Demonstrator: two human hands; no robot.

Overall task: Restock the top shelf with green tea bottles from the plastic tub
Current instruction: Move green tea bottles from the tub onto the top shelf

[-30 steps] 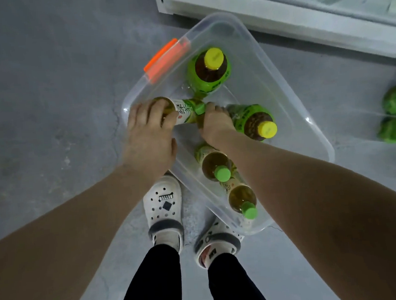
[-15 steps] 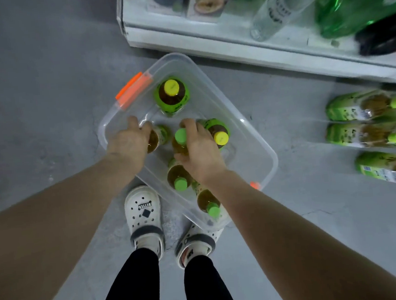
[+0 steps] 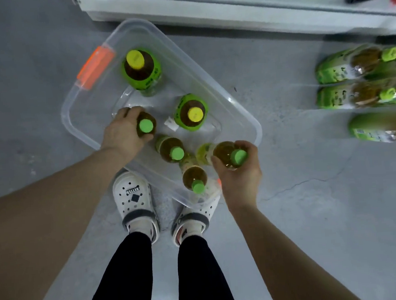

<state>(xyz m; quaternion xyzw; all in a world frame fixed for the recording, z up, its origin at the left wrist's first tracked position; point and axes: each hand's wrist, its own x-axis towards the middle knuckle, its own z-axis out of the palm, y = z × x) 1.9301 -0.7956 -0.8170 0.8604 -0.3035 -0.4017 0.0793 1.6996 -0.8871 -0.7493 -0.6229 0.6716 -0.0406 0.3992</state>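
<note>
head view, steeply downward, floor-level scene

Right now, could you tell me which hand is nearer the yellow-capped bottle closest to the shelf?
Left. The left hand, gripping a green-capped bottle, sits just short of the yellow-capped bottle; the right hand holds another bottle over the tub's opposite end.

Four green-capped bottles [image 3: 176, 153] and two yellow-capped bottles [image 3: 194, 114] in or above the plastic tub [image 3: 81, 126], three flat-lying bottles [image 3: 353, 95] right of it.
</note>
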